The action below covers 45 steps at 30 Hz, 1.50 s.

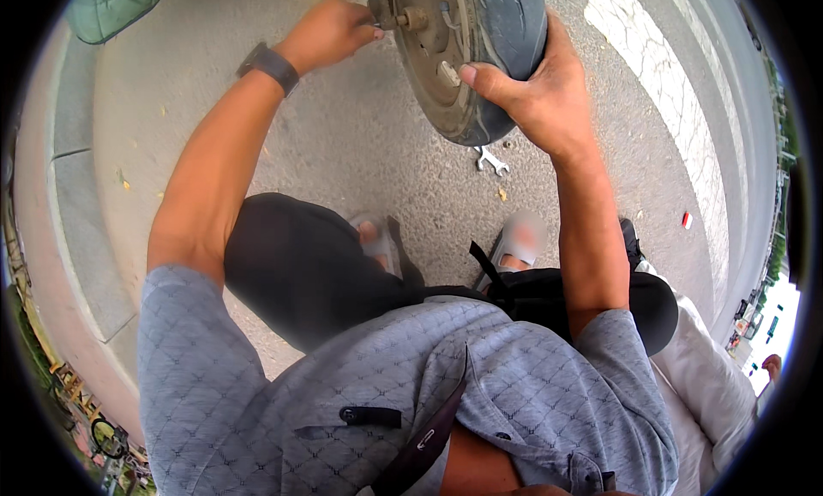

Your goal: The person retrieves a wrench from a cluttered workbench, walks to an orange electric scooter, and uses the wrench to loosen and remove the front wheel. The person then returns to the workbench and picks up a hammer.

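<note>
A small wheel [514,33] with a worn black tyre and a dusty metal hub is held up at the top of the view, its upper part cut off. My right hand [549,93] grips the tyre from the right, thumb over the near sidewall. On the hub's left side, my left hand [339,35] has its fingers closed at the end of the axle [413,19], which sticks out of the hub. An open-ended wrench [492,162] lies on the ground below the wheel, a small nut-like piece [507,144] close to it.
My sandalled feet [519,239] rest on the asphalt [326,153]. A kerb [77,196] runs along the left, with a green padded item [116,9] above it. White road stripes [651,67] and a small red-and-white object [687,220] lie rightward. Another person's light trousers [707,367] show at lower right.
</note>
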Available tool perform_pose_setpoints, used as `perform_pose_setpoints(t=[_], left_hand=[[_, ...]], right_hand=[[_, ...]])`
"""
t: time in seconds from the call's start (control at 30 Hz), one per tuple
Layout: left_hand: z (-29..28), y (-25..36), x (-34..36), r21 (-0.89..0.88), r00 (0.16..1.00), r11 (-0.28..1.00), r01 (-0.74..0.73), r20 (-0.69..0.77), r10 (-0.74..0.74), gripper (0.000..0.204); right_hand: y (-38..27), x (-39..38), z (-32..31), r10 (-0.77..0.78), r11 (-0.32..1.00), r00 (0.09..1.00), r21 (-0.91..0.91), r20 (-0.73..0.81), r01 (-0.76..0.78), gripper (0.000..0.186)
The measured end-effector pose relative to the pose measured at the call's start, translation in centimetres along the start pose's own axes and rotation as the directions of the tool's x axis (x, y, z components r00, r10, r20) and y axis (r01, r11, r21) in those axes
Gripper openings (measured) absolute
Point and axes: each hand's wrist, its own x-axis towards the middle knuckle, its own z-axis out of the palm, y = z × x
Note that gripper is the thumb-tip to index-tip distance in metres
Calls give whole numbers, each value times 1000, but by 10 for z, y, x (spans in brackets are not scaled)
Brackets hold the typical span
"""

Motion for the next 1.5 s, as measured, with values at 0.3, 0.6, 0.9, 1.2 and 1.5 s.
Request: perform_pose_setpoints(t=[0.3, 0.6, 0.9, 1.2, 1.5], left_hand=[[-4, 10, -19, -47, 954, 952, 301, 13, -301, 54], [-85, 117, -74, 335, 930, 910, 246, 183, -318, 31], [-67, 161, -152, 30, 858, 858, 513, 21, -513, 14], [-25, 181, -278, -164, 494, 483, 860, 29, -869, 23], [-114, 351, -413, -720, 55, 146, 678, -149, -987, 42]], right_hand=[[-17, -5, 17, 16, 997, 998, -81, -68, -21, 77], [-20, 10, -4, 8, 995, 983, 100, 186, -27, 88], [-16, 0, -14, 111, 988, 956, 74, 271, -136, 72], [-34, 9, -11, 324, 926, 840, 34, 435, -375, 70], [-163, -13, -115, 853, 518, 335, -732, 401, -442, 81]])
